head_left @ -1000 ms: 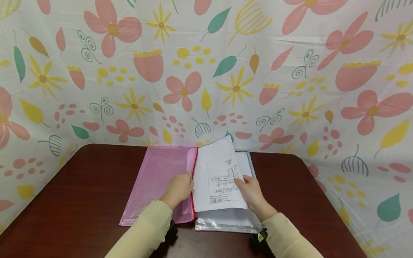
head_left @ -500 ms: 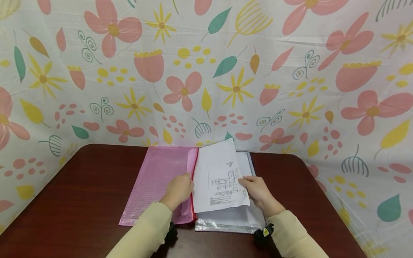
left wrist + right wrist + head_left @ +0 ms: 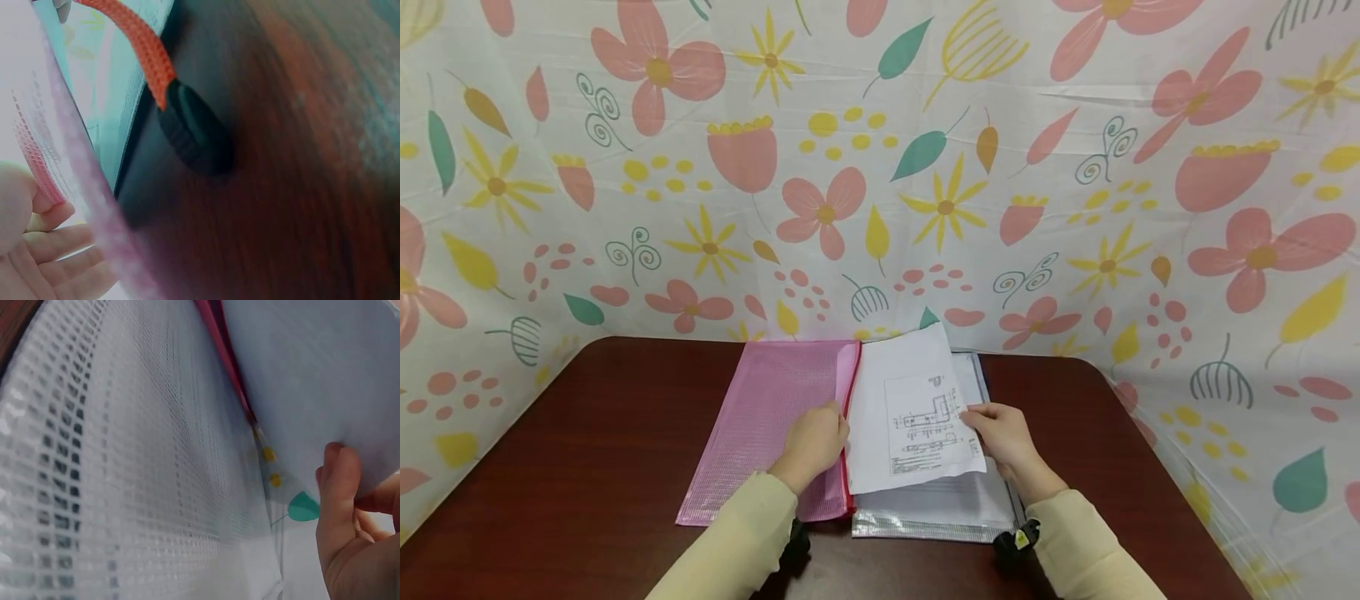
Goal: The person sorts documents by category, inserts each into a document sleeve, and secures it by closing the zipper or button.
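A pink mesh zipper pouch (image 3: 756,425) lies flat on the dark wooden table. Thumb and fingers of my left hand (image 3: 812,442) pinch the pouch's mesh beside its red zipper edge (image 3: 852,392); the left wrist view shows that hand (image 3: 47,253) gripping the mesh (image 3: 37,156). A white paper sheet (image 3: 880,358) with a printed line drawing leans out to the right, its left side at the zipper edge. By its right edge the sheet is pinched in my right hand (image 3: 1011,437). In the right wrist view, the paper's underside (image 3: 312,375) rises above a whitish mesh pouch (image 3: 144,487).
The whitish mesh pouch (image 3: 936,521) lies under the paper on the brown table (image 3: 587,450). An orange zipper cord with a black end (image 3: 194,134) sticks out near my left hand. A flower-printed cloth (image 3: 827,208) hangs behind the table.
My right hand and the paper's right edge have shifted a little to the right, uncovering more of the drawing. My left hand and the pink pouch stay nearly in place.
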Demonstrator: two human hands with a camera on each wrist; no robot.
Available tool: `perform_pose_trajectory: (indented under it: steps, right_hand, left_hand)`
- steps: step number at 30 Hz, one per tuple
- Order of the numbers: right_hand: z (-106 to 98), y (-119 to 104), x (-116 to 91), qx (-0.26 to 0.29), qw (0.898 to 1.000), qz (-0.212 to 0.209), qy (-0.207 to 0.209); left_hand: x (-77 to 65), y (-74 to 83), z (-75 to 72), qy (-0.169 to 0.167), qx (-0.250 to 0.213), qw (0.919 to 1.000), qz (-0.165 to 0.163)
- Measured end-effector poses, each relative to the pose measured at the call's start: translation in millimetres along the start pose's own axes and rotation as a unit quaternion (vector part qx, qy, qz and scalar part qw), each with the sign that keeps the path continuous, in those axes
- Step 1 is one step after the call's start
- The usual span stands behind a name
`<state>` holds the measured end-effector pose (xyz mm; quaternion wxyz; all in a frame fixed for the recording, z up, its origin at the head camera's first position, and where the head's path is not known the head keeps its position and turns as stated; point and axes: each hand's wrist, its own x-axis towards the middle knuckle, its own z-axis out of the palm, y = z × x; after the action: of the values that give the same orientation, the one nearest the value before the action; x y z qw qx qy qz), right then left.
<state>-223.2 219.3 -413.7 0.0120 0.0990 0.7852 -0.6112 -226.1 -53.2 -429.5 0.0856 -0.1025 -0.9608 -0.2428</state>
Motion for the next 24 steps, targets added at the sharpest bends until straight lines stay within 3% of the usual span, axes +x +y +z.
perform_pose_trajectory:
  steps: [12,24]
  right_hand:
    - [0.1,-0.5,-2.0,0.044,0.999,0.002,-0.009]
    - [6.1,3.4,-2.0,0.038,0.999,0.007,-0.022]
  left_hand:
    - [-1.0,1.4,-1.6,-0.006,0.002,0.9999,-0.010]
    - [-2.6,4.0,-2.7,0.011,0.003,0.9999,-0.003]
